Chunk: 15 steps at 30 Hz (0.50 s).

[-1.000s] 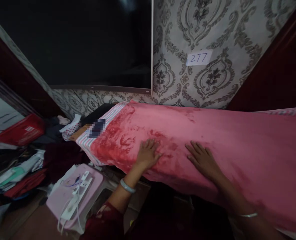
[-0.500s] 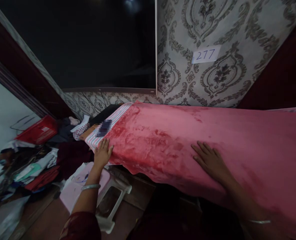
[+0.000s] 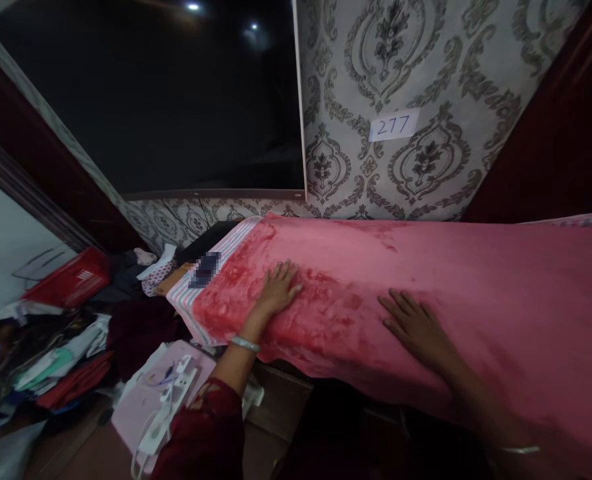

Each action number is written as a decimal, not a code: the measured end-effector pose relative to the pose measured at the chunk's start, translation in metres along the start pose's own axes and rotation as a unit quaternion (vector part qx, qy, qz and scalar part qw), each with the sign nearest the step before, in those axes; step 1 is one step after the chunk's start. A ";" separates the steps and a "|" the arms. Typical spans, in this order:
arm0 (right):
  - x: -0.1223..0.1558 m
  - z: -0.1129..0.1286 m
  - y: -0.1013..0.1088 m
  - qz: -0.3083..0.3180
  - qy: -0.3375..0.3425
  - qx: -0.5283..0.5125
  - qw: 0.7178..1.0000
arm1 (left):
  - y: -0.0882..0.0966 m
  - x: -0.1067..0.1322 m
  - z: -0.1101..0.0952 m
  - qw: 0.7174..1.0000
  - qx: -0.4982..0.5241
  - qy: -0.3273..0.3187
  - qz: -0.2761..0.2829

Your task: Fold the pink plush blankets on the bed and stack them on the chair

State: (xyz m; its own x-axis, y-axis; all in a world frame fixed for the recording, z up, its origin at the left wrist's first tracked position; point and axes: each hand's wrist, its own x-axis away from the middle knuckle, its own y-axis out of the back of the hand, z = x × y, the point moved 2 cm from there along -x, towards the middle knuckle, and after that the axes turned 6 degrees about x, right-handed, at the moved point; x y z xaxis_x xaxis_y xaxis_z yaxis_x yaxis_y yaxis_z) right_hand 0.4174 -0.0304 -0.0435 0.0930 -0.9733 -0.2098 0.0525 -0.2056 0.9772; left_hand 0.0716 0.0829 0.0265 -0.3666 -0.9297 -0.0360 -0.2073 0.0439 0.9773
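A pink plush cloth [image 3: 336,247] is spread over a long surface against the wall and hangs over its near edge. My left hand [image 3: 277,288] lies flat on the cloth's darker, ruffled left part, fingers spread. Further right, my right hand [image 3: 413,325] rests flat on the same cloth, its fingers apart. Under the cloth's left end shows a striped cloth [image 3: 189,297], and on it lies a dark flat thing [image 3: 205,270] blurred by pixels. Neither hand holds anything.
A large TV screen [image 3: 176,100] stands behind, beside a paper marked 277 [image 3: 394,125] on patterned wallpaper. At the lower left, a power strip [image 3: 179,383] lies on a pink stool [image 3: 131,407]. Piled clothes [image 3: 71,360] and a red basket [image 3: 71,277] are further left.
My left hand has moved right, from the cloth's left edge onto its ruffled part. The power strip on the stool has come into view. My right hand stays at about the same spot.
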 end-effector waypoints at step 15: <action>0.001 -0.002 -0.001 -0.010 0.001 0.008 1.000 | 0.033 0.045 0.128 0.976 -0.052 0.196 -0.079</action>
State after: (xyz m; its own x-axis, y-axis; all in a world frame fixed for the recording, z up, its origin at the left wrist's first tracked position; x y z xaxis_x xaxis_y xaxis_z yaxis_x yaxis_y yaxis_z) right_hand 0.4190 -0.0315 -0.0446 0.0942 -0.9688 -0.2293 0.0387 -0.2266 0.9732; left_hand -0.0676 0.0892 0.0302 0.0422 -0.9912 -0.1258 -0.1325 -0.1304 0.9826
